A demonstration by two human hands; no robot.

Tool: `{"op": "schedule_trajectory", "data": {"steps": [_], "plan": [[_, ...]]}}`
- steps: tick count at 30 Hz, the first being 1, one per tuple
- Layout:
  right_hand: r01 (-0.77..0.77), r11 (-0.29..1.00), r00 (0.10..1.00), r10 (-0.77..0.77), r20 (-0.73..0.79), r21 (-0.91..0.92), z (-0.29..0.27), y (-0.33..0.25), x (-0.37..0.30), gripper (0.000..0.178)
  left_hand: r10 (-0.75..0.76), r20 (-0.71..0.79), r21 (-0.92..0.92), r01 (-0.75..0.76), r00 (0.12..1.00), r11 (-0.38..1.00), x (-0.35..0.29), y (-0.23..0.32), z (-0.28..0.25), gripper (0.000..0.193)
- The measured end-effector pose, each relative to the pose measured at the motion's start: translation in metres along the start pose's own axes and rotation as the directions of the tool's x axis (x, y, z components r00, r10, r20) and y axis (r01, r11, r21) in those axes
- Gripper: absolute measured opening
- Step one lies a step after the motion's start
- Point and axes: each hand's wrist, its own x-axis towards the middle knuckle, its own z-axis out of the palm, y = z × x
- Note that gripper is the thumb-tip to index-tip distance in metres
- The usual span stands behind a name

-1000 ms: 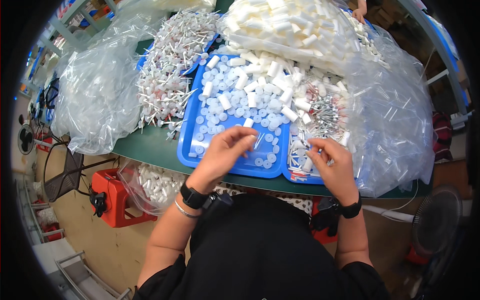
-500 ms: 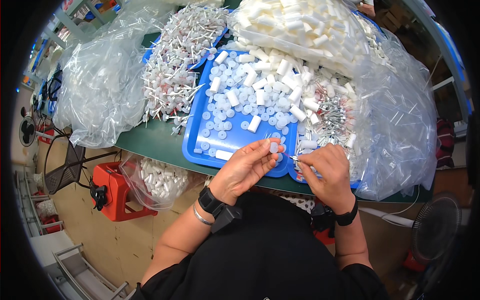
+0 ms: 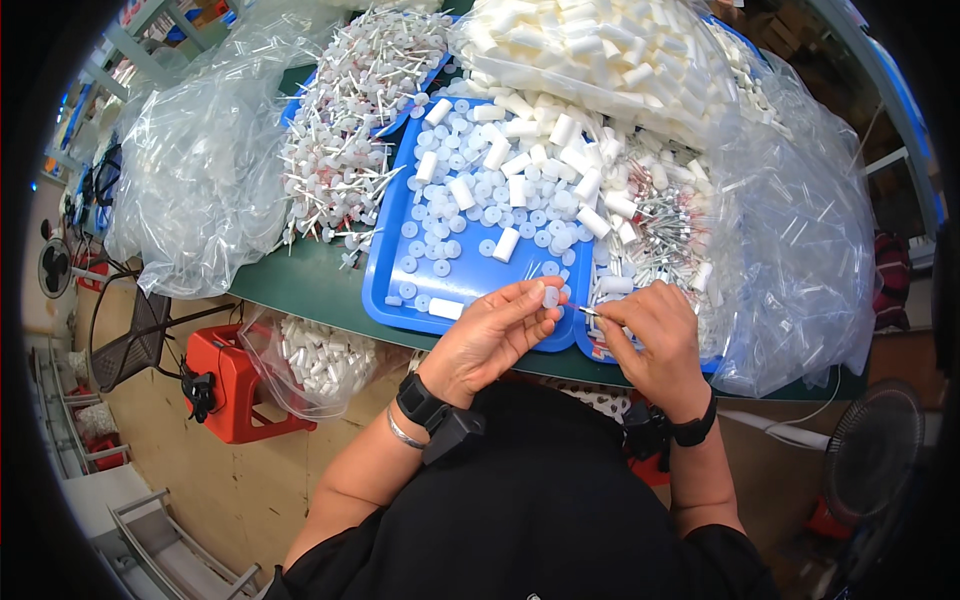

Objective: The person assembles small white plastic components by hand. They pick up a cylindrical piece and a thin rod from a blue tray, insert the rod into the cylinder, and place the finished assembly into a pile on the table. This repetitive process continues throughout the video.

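My left hand (image 3: 508, 320) pinches a small translucent round disc (image 3: 550, 297) between thumb and fingers, above the front right corner of a blue tray (image 3: 400, 318). Just to its right, my right hand (image 3: 655, 335) is closed on a thin rod with a metallic tip (image 3: 589, 311), which points toward the disc; the two appear slightly apart. Loose translucent discs (image 3: 438, 240) and white cylinders (image 3: 507, 245) lie in the tray below. Next to my right hand, a second blue tray (image 3: 590, 347) carries thin metal-and-wire pieces (image 3: 665, 235) and more white cylinders.
A heap of white-stemmed pieces with discs (image 3: 345, 130) covers the back left. Behind the trays sits a bag of white cylinders (image 3: 600, 60). Clear plastic bags (image 3: 200, 180) flank both sides of the green table (image 3: 290, 275). A red stool (image 3: 225, 385) stands on the floor.
My hands have stayed almost in place, with the disc and the rod still held near each other. The disc's tilt has changed slightly, and the whole view has shifted a little.
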Motion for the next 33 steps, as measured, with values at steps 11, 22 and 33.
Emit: {"op": "schedule_trajectory", "data": {"steps": [11, 22, 33], "plan": [[0.001, 0.999, 0.999, -0.003, 0.043, 0.034, 0.015, -0.003, -0.006, 0.013, -0.039, 0.022, 0.067, 0.038, 0.999, 0.997, 0.001, -0.011, 0.005, 0.034], [-0.605, 0.580, 0.795, 0.402, 0.455, 0.546, 0.021, -0.001, -0.015, 0.017, 0.008, 0.043, 0.236, -0.019, 0.999, 0.971, 0.000, -0.020, 0.004, 0.036], [-0.604, 0.697, 0.786, 0.443, 0.431, 0.386, 0.019, -0.007, -0.013, 0.020, -0.016, 0.057, 0.278, 0.000, 0.998, 0.961, 0.001, -0.022, 0.005, 0.036]]}}
